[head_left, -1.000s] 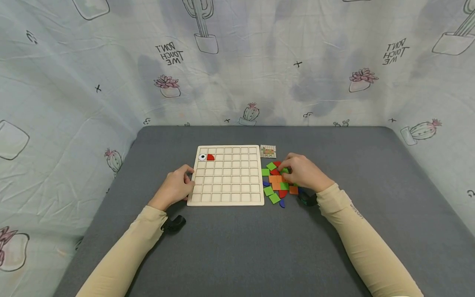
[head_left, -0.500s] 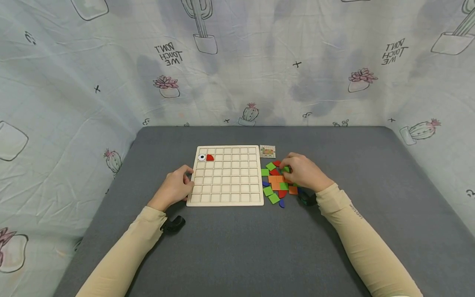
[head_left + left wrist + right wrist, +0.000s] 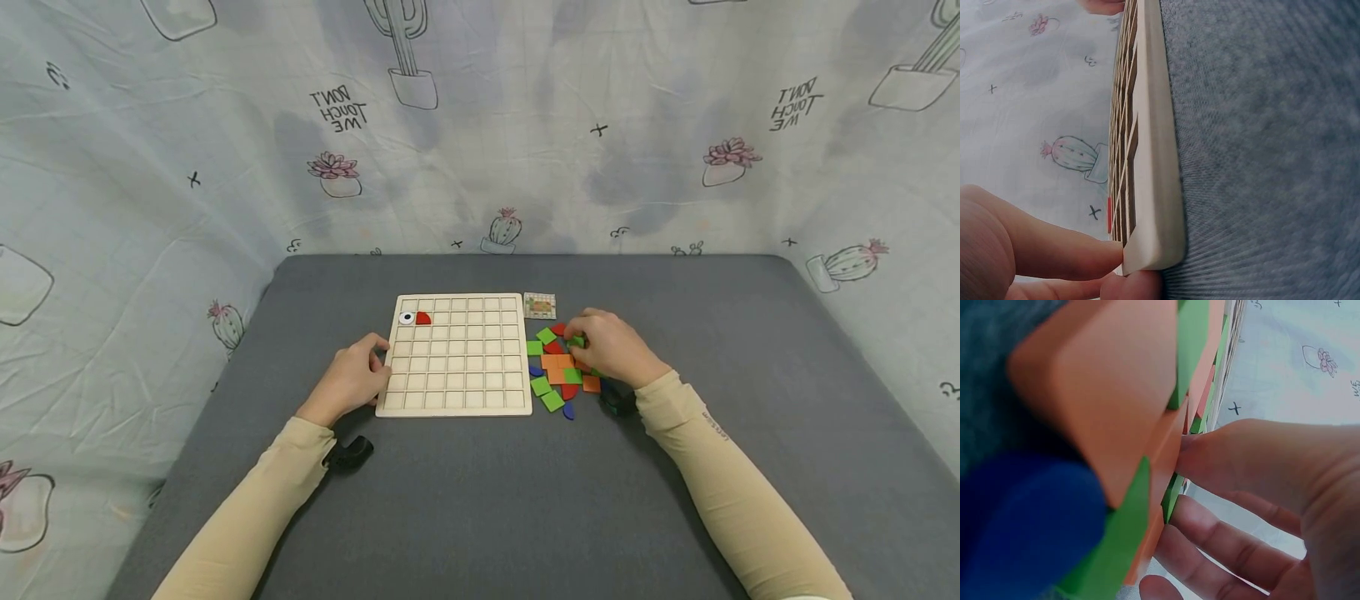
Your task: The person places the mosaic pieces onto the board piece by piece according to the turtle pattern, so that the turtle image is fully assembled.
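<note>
The gridded board (image 3: 461,367) is pinched by the left hand (image 3: 350,375); the right hand (image 3: 612,346), grip unclear, is kept lowered at coloured tiles (image 3: 558,363).

Coloured pieces (image 3: 557,363) partly hidden; card (image 3: 540,306) detail too small to tell; sleeves (image 3: 251,512) cut by bottom edge.

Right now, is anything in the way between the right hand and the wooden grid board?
Yes, but only low: a red tile and a green square tile lie between the right hand and the wooden grid board. Nothing taller is visible between them.
</note>
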Available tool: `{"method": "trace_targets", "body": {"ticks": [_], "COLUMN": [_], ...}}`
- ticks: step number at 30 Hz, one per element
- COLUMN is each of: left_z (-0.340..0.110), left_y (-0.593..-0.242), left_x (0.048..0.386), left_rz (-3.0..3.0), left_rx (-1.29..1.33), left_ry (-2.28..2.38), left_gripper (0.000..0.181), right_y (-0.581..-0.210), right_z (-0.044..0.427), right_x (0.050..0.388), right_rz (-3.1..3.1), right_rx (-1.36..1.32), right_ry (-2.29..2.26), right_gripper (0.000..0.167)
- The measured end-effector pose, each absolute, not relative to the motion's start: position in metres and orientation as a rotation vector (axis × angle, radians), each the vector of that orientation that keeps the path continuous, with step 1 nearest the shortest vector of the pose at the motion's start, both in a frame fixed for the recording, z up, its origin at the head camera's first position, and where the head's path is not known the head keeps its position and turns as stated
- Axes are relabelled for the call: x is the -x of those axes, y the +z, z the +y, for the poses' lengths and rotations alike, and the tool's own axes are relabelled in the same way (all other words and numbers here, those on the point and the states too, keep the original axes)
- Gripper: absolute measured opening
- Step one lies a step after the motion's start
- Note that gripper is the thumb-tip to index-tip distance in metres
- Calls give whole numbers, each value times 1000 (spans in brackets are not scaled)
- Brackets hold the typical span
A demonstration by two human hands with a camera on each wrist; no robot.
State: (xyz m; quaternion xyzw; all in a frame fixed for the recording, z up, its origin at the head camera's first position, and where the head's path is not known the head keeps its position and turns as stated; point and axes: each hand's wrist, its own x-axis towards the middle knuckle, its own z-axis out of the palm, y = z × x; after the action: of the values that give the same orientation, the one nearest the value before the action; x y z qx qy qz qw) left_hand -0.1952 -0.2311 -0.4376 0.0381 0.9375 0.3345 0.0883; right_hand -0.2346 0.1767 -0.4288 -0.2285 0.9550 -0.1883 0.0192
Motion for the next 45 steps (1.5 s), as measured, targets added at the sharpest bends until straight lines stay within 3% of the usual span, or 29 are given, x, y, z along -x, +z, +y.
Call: {"method": "trace_targets", "body": {"ticks": [45], "left_z": [-231], "left_y": [-441], "left_x": [195], "left_rz": [2808], "left_rx": [-105], "left_ry": [1006], "left_gripper": [39], "right_y": [-420], "right_z": [153], "right_x": [220], "right_rz": [2971], "right_rx": [959], "right_ry": [-747], "right_gripper": [18]}}
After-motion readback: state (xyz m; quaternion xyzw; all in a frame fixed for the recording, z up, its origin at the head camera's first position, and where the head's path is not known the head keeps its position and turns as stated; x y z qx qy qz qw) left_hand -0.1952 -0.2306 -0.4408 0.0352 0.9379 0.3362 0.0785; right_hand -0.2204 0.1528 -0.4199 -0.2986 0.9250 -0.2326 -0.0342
